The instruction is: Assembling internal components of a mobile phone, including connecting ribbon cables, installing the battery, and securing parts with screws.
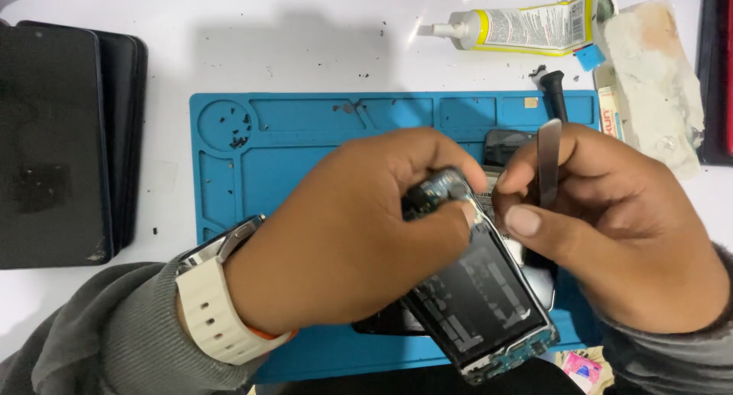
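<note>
Two hands over a blue work mat (305,128): left hand (343,242) curled tight around an opened phone (481,303), tilted above mat; right hand (611,227) pinching a flat metal pry tool (548,158) upright at phone's top edge. Nearby, glue tube (519,27), dark phones stacked (69,135).

yellow-white glue tube (519,27) top; dark phones (53,139) stacked left.

Single head-worn view, looking steeply down from close above onto the blue mat (305,128) at frame centre, white table (229,44) filling the upper frame.
</note>
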